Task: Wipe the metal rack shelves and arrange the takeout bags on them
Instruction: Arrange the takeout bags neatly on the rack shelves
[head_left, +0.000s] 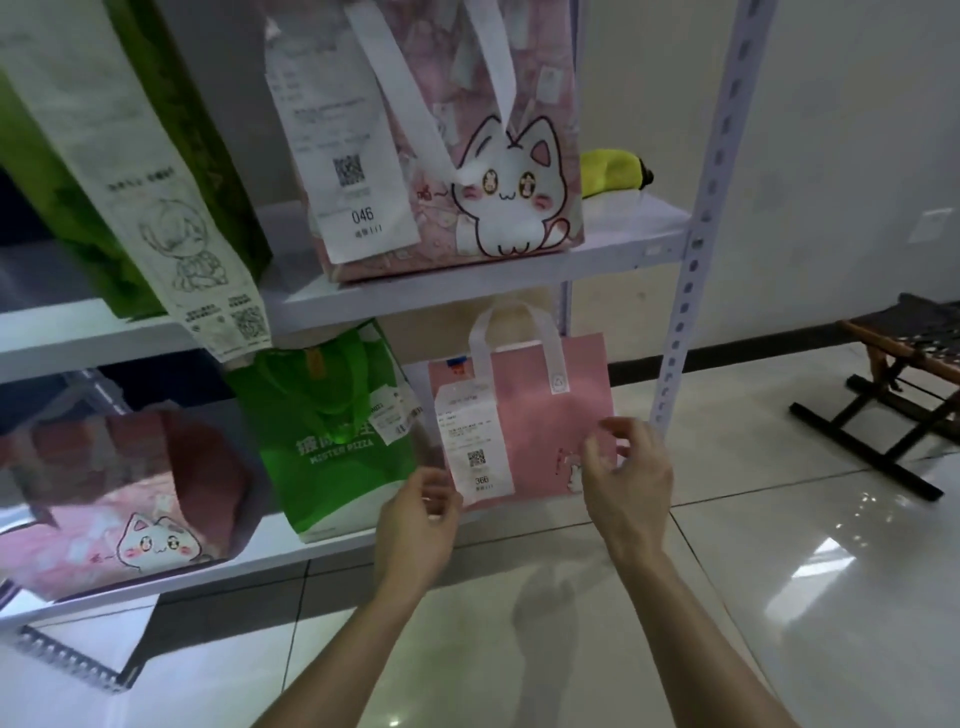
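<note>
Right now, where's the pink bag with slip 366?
Head view, right of centre: the pink bag stands at the right end of the lower shelf, beside the green pizza bag, under the cat bag.

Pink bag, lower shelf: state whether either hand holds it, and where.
Cannot tell. Left hand and right hand curl at lower corners of the pink bag; no clear grip.

Metal rack (727, 156), two shelves.
Upper shelf (467, 293): tall green bag (213, 171) with long receipt (156, 208); upper cat bag (493, 130), ticket 046; yellow soft object (613, 171) behind.
Lower shelf (260, 566): lower cat bag (104, 493); green pizza bag (332, 457); plain pink bag (540, 415), ticket 366.
Left hand (415, 525) and right hand (631, 473) at its lower corners, fingers loosely curled; contact unclear.
</note>
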